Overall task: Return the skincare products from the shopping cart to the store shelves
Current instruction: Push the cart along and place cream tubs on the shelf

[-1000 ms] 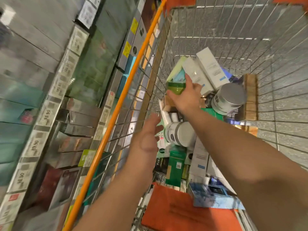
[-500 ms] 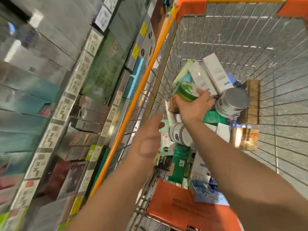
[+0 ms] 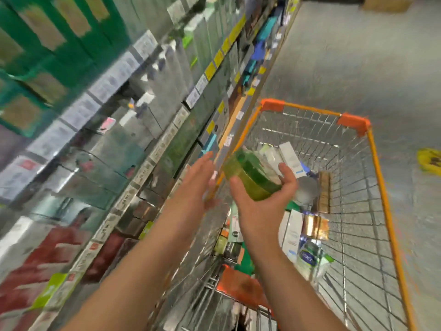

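Far left, the store shelves [image 3: 133, 120] rise in tilted rows, packed with boxed goods — glossy green cartons up top, silvery and dark red cardboard lower down — each ledge fronted by a strip of pale paper price tags [image 3: 114, 77]; motion blur smears most of the print. Moving right, the left hand [image 3: 193, 182] hangs in the air between the shelf edge and the cart, palm turned inward, fingers straight and loosely spread, holding nothing. Just beside it, the right hand [image 3: 262, 206] cradles a round, squat green jar [image 3: 250, 177] from below, thumb on the near side and fingers curled up round the far side; the jar is translucent plastic, yellow-green at the base with a darker green lid, tilted on its side and lifted above the cart's rim. Beneath and beyond sits the shopping cart [image 3: 379, 187] — a silver wire-mesh basket with an orange rim and orange plastic corners. Inside lie more products: slim white cartons [image 3: 288, 156], a gold-brown foil box [image 3: 315, 226], a clear bottle with a white label [image 3: 307, 258]. Rightmost is the grey speckled floor [image 3: 358, 56] with a yellow mark [image 3: 429, 161].
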`<state>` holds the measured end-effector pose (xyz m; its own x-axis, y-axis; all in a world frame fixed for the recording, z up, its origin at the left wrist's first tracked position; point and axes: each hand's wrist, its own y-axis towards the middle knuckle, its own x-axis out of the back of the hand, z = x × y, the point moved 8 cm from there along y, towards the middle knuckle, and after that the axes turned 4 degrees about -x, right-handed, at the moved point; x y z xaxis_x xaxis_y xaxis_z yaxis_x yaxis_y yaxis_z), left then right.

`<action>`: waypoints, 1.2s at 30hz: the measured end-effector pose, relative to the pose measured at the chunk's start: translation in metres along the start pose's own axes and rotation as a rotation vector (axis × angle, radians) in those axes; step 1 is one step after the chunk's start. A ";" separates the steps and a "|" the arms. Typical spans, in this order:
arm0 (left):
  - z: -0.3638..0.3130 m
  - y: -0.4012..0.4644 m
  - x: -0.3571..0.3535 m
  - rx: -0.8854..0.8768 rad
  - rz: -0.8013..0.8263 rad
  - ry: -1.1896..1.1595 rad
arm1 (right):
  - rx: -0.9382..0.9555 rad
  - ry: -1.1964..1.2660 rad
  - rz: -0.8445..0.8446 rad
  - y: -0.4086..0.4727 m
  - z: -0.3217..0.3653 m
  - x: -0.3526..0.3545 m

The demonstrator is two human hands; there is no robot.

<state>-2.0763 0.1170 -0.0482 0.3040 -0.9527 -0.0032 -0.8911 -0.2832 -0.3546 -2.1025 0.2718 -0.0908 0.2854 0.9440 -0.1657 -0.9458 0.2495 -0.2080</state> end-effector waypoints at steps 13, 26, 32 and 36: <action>-0.072 -0.198 0.187 -0.151 -0.099 -0.475 | 0.156 0.029 0.769 -0.241 0.110 -0.144; -0.084 -0.432 0.395 -0.575 -0.387 -0.526 | 0.150 0.061 1.384 -0.514 0.126 -0.260; -0.079 -0.530 0.462 -0.741 -0.542 -0.609 | 0.083 0.109 1.556 -0.625 0.126 -0.289; -0.082 -0.581 0.496 -0.805 -0.627 -0.588 | 0.107 0.170 1.589 -0.675 0.131 -0.303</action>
<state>-1.4351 -0.1996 0.2331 0.6853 -0.4844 -0.5437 -0.4226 -0.8726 0.2447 -1.5704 -0.1539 0.2264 -0.9463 0.2165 -0.2403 -0.2903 -0.8960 0.3359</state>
